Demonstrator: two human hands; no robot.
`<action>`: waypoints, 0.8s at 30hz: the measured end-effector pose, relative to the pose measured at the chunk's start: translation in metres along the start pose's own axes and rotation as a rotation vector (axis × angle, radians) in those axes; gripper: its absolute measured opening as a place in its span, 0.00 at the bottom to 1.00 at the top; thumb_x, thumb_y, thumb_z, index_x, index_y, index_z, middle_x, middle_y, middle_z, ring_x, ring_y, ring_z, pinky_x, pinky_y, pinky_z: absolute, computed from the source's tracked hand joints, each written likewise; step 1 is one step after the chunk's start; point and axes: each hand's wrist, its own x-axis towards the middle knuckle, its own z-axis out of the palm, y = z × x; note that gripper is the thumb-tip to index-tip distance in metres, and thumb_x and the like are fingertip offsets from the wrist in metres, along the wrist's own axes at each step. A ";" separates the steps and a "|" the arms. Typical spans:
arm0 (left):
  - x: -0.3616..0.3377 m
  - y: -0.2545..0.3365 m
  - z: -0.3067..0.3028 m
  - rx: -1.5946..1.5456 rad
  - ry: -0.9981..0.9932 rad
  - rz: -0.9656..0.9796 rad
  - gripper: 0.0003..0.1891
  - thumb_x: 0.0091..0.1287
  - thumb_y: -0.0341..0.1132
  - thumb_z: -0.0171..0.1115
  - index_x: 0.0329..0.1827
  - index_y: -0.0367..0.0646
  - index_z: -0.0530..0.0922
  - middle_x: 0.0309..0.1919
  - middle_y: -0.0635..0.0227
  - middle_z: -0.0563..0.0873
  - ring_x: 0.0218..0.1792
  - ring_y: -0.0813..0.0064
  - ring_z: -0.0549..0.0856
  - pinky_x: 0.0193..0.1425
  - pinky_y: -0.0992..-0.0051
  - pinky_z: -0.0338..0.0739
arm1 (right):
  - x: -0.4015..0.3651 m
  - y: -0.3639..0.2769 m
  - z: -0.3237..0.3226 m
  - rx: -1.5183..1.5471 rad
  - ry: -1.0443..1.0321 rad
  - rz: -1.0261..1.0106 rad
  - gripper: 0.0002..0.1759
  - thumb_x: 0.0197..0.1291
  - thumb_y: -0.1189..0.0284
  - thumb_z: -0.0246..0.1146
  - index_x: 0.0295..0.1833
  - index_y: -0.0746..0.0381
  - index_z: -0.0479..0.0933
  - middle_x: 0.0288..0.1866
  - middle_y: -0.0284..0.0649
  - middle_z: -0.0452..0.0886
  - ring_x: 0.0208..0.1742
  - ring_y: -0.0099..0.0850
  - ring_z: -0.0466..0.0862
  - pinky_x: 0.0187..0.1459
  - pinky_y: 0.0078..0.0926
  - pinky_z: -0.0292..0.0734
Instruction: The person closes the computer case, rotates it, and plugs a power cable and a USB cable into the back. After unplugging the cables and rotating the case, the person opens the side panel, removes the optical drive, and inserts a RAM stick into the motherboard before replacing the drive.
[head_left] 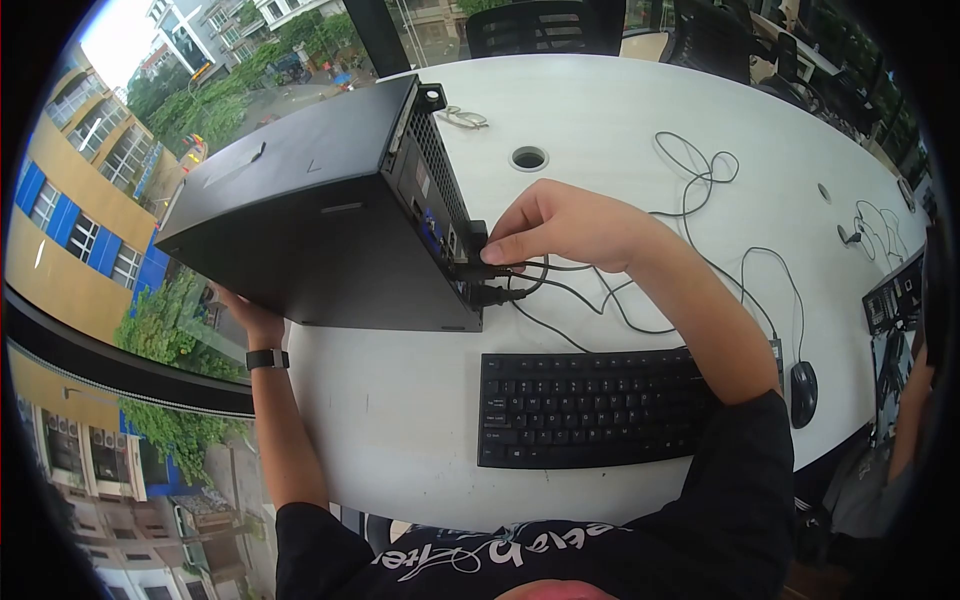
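A black computer tower (320,220) stands on the white table, its rear panel of ports turned to the right. My right hand (545,228) is at that panel, thumb and fingers pinched on a dark plug (480,240) at the ports. Just below it, several black cables (500,292) run out from the lower rear of the tower. My left hand (250,312), with a black wristband, is against the tower's far left side; its fingers are mostly hidden behind the case. A black keyboard (590,408) lies in front of my right forearm.
A black mouse (803,394) sits right of the keyboard. Loose cables (690,205) cross the white table (590,110), which has a round cable hole (529,158). Black chairs (545,28) stand behind. A window is at the left, and another person's arm (908,410) shows at the right edge.
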 end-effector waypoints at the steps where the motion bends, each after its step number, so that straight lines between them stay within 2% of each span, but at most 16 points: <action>1: 0.002 -0.001 -0.003 0.002 -0.015 0.011 0.37 0.78 0.66 0.44 0.80 0.48 0.64 0.74 0.68 0.71 0.72 0.64 0.72 0.77 0.61 0.66 | 0.000 0.000 0.000 0.015 0.001 0.021 0.21 0.64 0.63 0.73 0.50 0.71 0.86 0.41 0.42 0.89 0.46 0.26 0.85 0.56 0.25 0.75; 5: 0.008 -0.007 -0.016 -0.017 -0.020 -0.037 0.37 0.78 0.65 0.44 0.79 0.47 0.65 0.73 0.68 0.73 0.72 0.63 0.73 0.77 0.61 0.66 | 0.005 0.004 0.007 0.008 0.036 0.073 0.19 0.63 0.64 0.73 0.50 0.71 0.87 0.42 0.42 0.89 0.46 0.26 0.85 0.56 0.25 0.74; 10: 0.005 -0.007 -0.008 0.010 0.023 -0.024 0.35 0.78 0.63 0.44 0.78 0.47 0.66 0.71 0.66 0.75 0.70 0.63 0.75 0.75 0.62 0.69 | 0.005 0.004 0.014 0.191 0.060 0.015 0.18 0.62 0.65 0.74 0.48 0.70 0.87 0.40 0.41 0.89 0.45 0.27 0.84 0.54 0.26 0.74; 13: 0.004 -0.005 -0.008 -0.011 0.010 -0.054 0.35 0.78 0.63 0.44 0.77 0.47 0.67 0.71 0.66 0.75 0.70 0.64 0.75 0.74 0.63 0.70 | 0.006 0.008 0.020 0.199 0.116 -0.008 0.19 0.62 0.63 0.74 0.47 0.71 0.86 0.40 0.40 0.88 0.44 0.26 0.83 0.52 0.26 0.74; 17: -0.005 0.004 -0.003 -0.023 0.030 0.019 0.34 0.78 0.63 0.43 0.76 0.48 0.69 0.71 0.66 0.75 0.70 0.63 0.75 0.75 0.62 0.69 | 0.014 0.000 0.020 0.025 0.127 0.010 0.21 0.63 0.61 0.73 0.47 0.72 0.86 0.39 0.41 0.88 0.43 0.25 0.82 0.50 0.26 0.74; 19: -0.027 -0.059 0.007 -0.045 0.211 0.051 0.34 0.78 0.62 0.43 0.76 0.47 0.69 0.71 0.65 0.76 0.70 0.62 0.75 0.75 0.62 0.69 | 0.029 0.018 -0.040 -0.144 0.042 0.014 0.23 0.64 0.59 0.72 0.46 0.73 0.86 0.38 0.41 0.88 0.42 0.25 0.82 0.49 0.26 0.74; 22: -0.072 -0.167 0.062 -0.191 0.391 0.125 0.36 0.78 0.62 0.42 0.76 0.43 0.68 0.72 0.63 0.75 0.71 0.61 0.74 0.76 0.61 0.67 | 0.063 0.057 -0.143 -0.324 -0.101 -0.014 0.21 0.64 0.61 0.72 0.44 0.73 0.86 0.37 0.42 0.88 0.40 0.24 0.81 0.47 0.24 0.74; 23: -0.084 -0.191 0.015 -0.389 -0.316 0.053 0.39 0.78 0.64 0.40 0.78 0.39 0.65 0.73 0.61 0.75 0.74 0.60 0.72 0.79 0.60 0.65 | 0.056 0.064 -0.147 -0.301 -0.045 0.006 0.21 0.67 0.60 0.66 0.50 0.70 0.83 0.41 0.41 0.87 0.43 0.26 0.82 0.48 0.25 0.75; 24: -0.095 -0.181 0.016 -0.141 -0.408 -0.086 0.39 0.79 0.63 0.36 0.79 0.40 0.63 0.75 0.62 0.71 0.76 0.62 0.68 0.80 0.63 0.60 | 0.019 0.089 -0.131 -0.168 0.148 0.029 0.21 0.71 0.59 0.61 0.56 0.66 0.79 0.45 0.40 0.86 0.46 0.28 0.83 0.49 0.27 0.76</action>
